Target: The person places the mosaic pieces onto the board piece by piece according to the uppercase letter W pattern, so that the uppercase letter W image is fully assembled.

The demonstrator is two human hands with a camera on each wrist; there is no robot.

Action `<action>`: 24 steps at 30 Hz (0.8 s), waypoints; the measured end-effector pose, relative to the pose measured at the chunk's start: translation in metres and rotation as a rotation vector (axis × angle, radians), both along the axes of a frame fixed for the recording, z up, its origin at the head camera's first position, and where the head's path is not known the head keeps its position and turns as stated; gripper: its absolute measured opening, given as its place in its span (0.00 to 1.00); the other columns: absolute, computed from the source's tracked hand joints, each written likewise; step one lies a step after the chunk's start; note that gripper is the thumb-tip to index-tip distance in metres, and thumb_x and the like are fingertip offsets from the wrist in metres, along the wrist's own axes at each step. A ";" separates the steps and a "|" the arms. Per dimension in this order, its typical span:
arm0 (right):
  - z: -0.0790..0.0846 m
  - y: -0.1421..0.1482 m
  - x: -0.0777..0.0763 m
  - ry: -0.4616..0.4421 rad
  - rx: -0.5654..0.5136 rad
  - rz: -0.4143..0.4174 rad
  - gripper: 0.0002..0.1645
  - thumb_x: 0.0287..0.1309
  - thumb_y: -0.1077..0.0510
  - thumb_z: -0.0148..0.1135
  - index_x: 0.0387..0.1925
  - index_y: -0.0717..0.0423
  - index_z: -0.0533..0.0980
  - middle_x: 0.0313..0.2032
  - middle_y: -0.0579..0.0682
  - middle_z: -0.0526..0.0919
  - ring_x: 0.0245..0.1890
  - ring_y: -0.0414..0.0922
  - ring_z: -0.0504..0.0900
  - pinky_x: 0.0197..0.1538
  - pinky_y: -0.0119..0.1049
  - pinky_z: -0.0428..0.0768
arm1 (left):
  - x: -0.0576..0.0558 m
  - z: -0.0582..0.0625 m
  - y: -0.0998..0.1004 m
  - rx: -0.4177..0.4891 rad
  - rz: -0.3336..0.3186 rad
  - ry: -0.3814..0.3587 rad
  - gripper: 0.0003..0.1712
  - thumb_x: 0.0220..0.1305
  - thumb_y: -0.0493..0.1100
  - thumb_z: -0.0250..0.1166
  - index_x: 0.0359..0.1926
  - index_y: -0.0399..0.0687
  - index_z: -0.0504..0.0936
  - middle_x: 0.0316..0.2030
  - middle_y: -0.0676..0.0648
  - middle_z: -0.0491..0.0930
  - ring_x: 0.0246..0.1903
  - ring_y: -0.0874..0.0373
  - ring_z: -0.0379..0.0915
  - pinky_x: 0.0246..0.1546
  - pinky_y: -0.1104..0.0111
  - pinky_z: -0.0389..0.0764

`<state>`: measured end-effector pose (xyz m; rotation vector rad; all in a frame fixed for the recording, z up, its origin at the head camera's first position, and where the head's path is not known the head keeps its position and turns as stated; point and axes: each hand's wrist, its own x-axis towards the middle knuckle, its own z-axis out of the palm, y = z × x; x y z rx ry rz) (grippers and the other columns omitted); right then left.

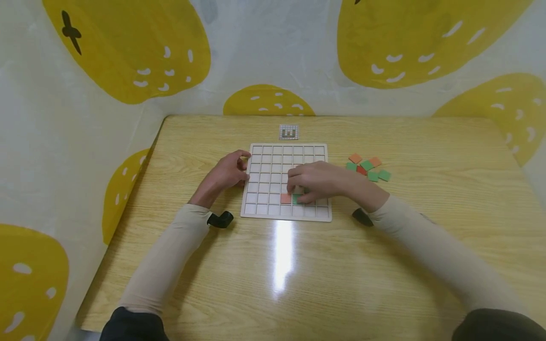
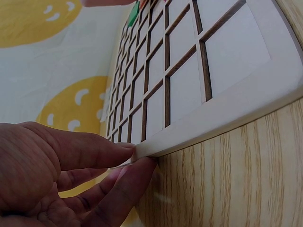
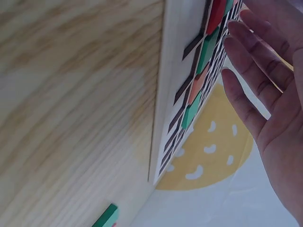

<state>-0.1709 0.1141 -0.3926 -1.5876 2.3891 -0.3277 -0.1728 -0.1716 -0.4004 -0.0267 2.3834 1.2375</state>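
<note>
A white grid board (image 1: 261, 159) lies on the table. At its left edge rests my left hand (image 1: 226, 171), fingertips touching the side; the left wrist view has thumb and finger (image 2: 120, 191) right at the rim. Over the board's lower right half is my right hand (image 1: 317, 180), its thumb by a green tile (image 1: 295, 199). Beside that sits an orange tile (image 1: 285, 198). In the right wrist view the lightly bent fingers (image 3: 255, 75) hover over red (image 3: 216, 16), green (image 3: 207, 49) and orange tiles (image 3: 198, 86); thumb and index tips are out of view.
Loose green (image 1: 385, 175), orange (image 1: 355, 158) and red (image 1: 361, 170) tiles lie scattered right of the board. Behind it is a small pattern card (image 1: 289, 132). The wooden table (image 1: 204, 279) meets a fruit-print cloth (image 1: 273, 57) at the back and left.
</note>
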 end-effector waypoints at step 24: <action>0.001 0.050 -0.004 -0.008 -0.052 -0.111 0.18 0.59 0.55 0.72 0.51 0.51 0.82 0.50 0.46 0.84 0.52 0.46 0.81 0.51 0.48 0.82 | 0.002 0.001 0.001 -0.009 -0.003 0.003 0.38 0.65 0.25 0.63 0.73 0.44 0.64 0.45 0.41 0.69 0.38 0.50 0.71 0.35 0.65 0.83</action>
